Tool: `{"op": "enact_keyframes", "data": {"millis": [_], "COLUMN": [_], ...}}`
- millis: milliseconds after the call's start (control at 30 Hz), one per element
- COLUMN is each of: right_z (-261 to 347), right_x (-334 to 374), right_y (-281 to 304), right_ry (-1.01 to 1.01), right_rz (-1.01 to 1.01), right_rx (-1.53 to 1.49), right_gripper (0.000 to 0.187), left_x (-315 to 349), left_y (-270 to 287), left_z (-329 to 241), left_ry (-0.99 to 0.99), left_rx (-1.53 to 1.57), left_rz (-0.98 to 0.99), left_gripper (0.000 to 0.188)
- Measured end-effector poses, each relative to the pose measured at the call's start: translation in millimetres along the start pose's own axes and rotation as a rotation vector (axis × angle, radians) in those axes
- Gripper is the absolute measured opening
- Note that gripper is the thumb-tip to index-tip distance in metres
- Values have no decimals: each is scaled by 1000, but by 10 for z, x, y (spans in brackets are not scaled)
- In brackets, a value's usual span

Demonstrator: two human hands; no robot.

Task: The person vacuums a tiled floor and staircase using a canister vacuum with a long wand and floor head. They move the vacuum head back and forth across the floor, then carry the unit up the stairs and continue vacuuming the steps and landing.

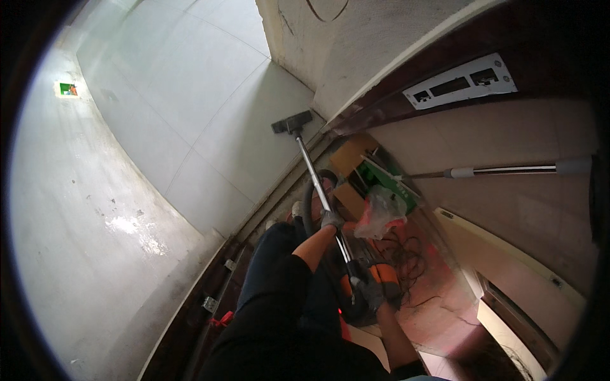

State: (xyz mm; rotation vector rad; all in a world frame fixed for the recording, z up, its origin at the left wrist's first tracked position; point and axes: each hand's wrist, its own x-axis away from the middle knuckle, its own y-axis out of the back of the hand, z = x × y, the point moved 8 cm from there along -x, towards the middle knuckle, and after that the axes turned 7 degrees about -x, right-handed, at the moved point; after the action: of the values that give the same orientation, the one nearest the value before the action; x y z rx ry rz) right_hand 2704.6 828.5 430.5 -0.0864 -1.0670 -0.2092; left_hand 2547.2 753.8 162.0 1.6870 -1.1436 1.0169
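A vacuum cleaner wand (313, 170), a long metal tube, runs from my hands up to a dark floor nozzle (292, 122). The nozzle rests on pale floor tiles (210, 120) beside a wall corner. My left hand (332, 220), in a grey glove, is wrapped round the middle of the tube. Lower down, my right hand (370, 292), also gloved, closes round the dark handle end. Close by it stands an orange and black vacuum body (385, 274), partly hidden by my right hand. A dark hose (308, 206) curves beside the tube.
A threshold (270, 197) separates the tiles from a reddish floor (438, 305). Right of the wand lie cardboard and a green box (387, 184), a clear plastic bag (383, 213) and tangled cable (406, 257). A pole (508, 170) and a pale panel (508, 251) are farther right.
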Motion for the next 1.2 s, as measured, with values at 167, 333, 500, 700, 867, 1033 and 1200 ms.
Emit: {"op": "enact_keyframes", "data": {"millis": [167, 333, 500, 700, 867, 1033, 1200], "right_z": [-508, -373, 264, 330, -8, 373, 921], "right_x": [768, 1045, 145, 284, 1068, 615, -795], "right_y": [155, 36, -596, -1013, -597, -715, -2258], "right_ry": [-183, -27, -134, -131, -35, -1, 84], "right_rz": [63, 31, 119, 141, 199, 180, 377], "right_rx": [21, 254, 236, 613, 617, 732, 445], "right_gripper": [71, 74, 79, 86, 85, 75, 86], "left_x": [366, 686, 287, 194, 940, 881, 385], "left_y": [-1005, -890, 211, -64, -1278, -556, 1635], "left_z": [-24, 511, 990, 1325, 1118, 1238, 2646], "left_ry": [-235, 34, 97, 94, 212, 222, 254], "left_rx": [-448, 529, 894, 818, 909, 1067, 954], "left_rz": [-71, -354, -249, -409, -174, -266, -717], "left_gripper": [46, 57, 75, 65, 90, 85, 75]}}
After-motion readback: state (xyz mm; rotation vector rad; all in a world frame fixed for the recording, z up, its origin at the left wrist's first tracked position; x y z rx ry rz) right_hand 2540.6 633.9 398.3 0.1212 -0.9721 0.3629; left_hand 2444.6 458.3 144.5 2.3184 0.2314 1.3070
